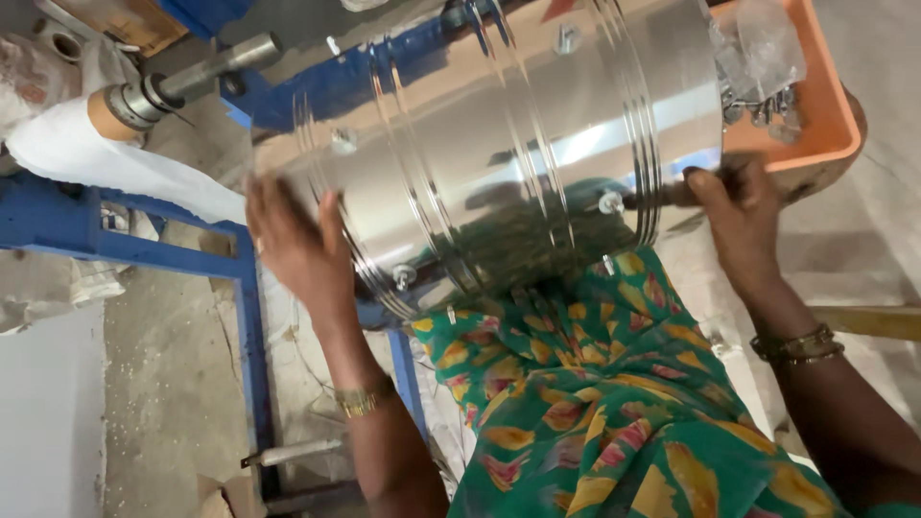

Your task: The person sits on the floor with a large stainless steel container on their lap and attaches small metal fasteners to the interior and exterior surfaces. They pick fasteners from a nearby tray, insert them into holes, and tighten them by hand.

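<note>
While the large ribbed stainless-steel drum [499, 153] lies sideways across your lap, your left hand [297, 245] presses flat, fingers spread, on its left end; your right hand [739, 216] grips the right rim. Next, likely rotate it: keep both ends supported.

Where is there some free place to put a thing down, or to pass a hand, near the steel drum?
Free patches: the concrete floor left of the blue frame, and the grey ground right of the orange tray. Crowded: the steel drum fills the middle, with the left hand and right hand at its ends; the tray holds plastic bags and bolts.
</note>
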